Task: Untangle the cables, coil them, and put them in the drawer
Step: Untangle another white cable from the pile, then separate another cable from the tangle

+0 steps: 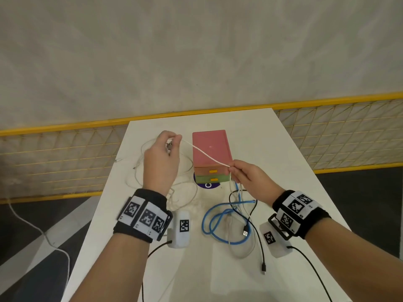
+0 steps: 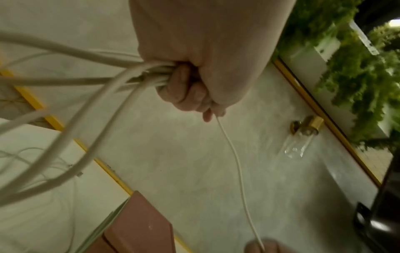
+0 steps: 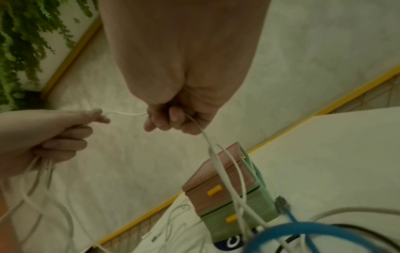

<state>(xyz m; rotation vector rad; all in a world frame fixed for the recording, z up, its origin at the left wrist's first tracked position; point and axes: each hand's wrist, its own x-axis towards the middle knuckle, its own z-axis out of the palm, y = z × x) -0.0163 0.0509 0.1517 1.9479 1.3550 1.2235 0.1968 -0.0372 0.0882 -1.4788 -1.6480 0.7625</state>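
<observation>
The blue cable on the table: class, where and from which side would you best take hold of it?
Probably grip the blue cable on the bare left curve of its loop, coming from above on the left. There it lies flat and alone; its right side is crossed by the black cable.

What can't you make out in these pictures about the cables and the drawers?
- Drawer contents: both drawers are shut in the head view.
- White cable coil count: left hand hides it; the left wrist view blurs the loops.
- Blue cable end: blurred in the right wrist view.
</observation>
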